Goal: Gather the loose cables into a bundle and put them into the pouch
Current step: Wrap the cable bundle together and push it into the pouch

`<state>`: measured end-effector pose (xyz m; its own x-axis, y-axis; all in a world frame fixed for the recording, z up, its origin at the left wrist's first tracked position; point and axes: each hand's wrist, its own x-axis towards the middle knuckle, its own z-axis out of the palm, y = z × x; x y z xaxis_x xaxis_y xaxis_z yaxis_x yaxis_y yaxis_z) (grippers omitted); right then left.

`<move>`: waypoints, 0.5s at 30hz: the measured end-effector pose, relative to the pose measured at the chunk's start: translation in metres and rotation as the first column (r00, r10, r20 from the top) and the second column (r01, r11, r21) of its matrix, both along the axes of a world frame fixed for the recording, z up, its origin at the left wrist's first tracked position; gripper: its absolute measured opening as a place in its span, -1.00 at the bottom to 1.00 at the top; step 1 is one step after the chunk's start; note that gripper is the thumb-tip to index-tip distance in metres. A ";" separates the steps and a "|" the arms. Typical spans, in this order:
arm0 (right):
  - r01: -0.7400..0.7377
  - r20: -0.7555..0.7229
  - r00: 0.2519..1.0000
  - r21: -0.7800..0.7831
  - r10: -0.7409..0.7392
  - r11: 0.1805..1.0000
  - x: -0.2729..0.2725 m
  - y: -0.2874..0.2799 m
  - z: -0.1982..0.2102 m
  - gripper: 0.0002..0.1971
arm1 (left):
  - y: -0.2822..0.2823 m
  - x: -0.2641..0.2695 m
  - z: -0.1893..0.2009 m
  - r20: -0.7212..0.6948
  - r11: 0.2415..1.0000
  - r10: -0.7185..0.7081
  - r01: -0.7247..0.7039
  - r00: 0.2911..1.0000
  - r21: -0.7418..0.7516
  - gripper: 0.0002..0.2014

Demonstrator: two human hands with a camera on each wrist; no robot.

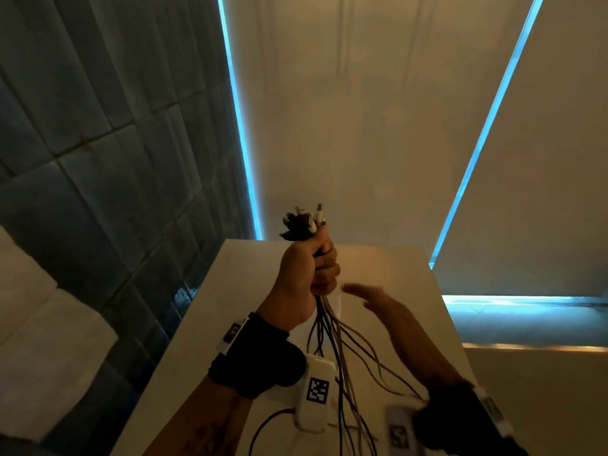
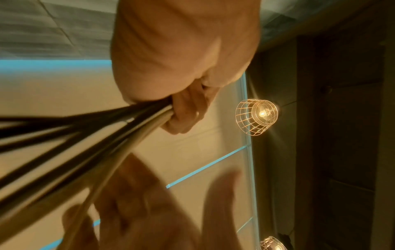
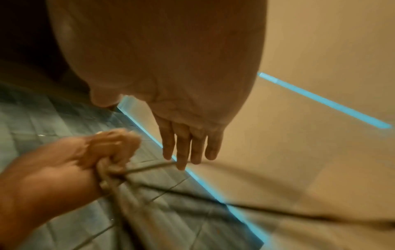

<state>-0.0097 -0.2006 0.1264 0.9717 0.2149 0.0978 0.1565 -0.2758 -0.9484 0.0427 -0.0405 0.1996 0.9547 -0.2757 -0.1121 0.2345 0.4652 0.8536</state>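
Observation:
My left hand (image 1: 312, 268) is raised above the white table (image 1: 411, 274) and grips a bundle of black and white cables (image 1: 332, 327) near their plug ends (image 1: 304, 222), which stick up out of the fist. The loose lengths hang down from the fist and spread over the table. In the left wrist view the cables (image 2: 89, 145) run out from under my curled fingers (image 2: 186, 111). My right hand (image 1: 371, 299) is just right of the hanging strands, fingers (image 3: 188, 145) straight and together, holding nothing. One thin strand (image 3: 149, 167) passes by its fingertips. No pouch is visible.
A dark tiled wall (image 1: 98, 143) stands on the left, pale roller blinds (image 1: 362, 110) with blue light at their edges behind the table. A caged lamp (image 2: 256, 116) glows in the left wrist view. A black cable loop (image 1: 263, 426) lies at the table's near edge.

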 end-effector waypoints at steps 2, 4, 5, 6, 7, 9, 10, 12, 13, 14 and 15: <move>-0.040 -0.030 0.998 0.175 0.046 0.984 0.005 0.024 0.023 -0.47 | -0.008 -0.002 0.002 0.002 0.999 -0.039 0.039 0.999 -0.013 -0.69; -0.039 -0.073 0.995 0.299 0.064 0.954 0.008 0.042 0.028 -0.36 | -0.007 0.000 0.005 -0.001 0.996 -0.078 0.078 0.997 -0.047 -0.73; -0.008 -0.101 0.994 0.315 0.043 0.949 0.009 0.049 0.027 -0.32 | -0.004 0.002 0.006 0.000 0.995 -0.087 0.086 0.996 -0.057 -0.72; 0.016 -0.117 0.993 0.335 0.025 0.942 0.008 0.052 0.025 -0.32 | -0.001 0.004 0.007 0.003 0.994 -0.085 0.085 0.996 -0.064 -0.70; 0.037 -0.140 0.990 0.367 0.016 0.929 0.008 0.054 0.020 -0.35 | 0.002 0.006 0.007 0.003 0.995 -0.073 0.073 0.997 -0.069 -0.67; 0.036 -0.175 0.984 0.414 0.041 0.910 0.005 0.059 0.014 -0.44 | 0.008 0.011 0.006 -0.014 0.996 -0.036 0.034 0.999 -0.077 -0.64; 0.018 -0.186 0.980 0.416 0.065 0.909 0.003 0.060 0.012 -0.47 | 0.010 0.014 0.005 -0.038 0.996 -0.025 0.021 0.999 -0.090 -0.62; -0.027 -0.205 0.972 0.388 0.114 0.921 0.001 0.058 0.007 -0.50 | 0.014 0.018 0.002 -0.095 0.994 -0.026 0.015 0.995 -0.109 -0.59; -0.037 -0.225 0.966 0.367 0.127 0.929 -0.001 0.056 0.006 -0.51 | 0.017 0.020 0.000 -0.116 0.994 -0.035 0.023 0.993 -0.107 -0.57; -0.045 -0.246 0.959 0.345 0.137 0.937 -0.004 0.054 0.006 -0.51 | 0.019 0.022 -0.001 -0.128 0.994 -0.049 0.036 0.991 -0.101 -0.57; -0.057 -0.266 0.952 0.328 0.150 0.943 -0.007 0.051 0.006 -0.51 | 0.021 0.024 -0.002 -0.132 0.994 -0.063 0.050 0.989 -0.098 -0.57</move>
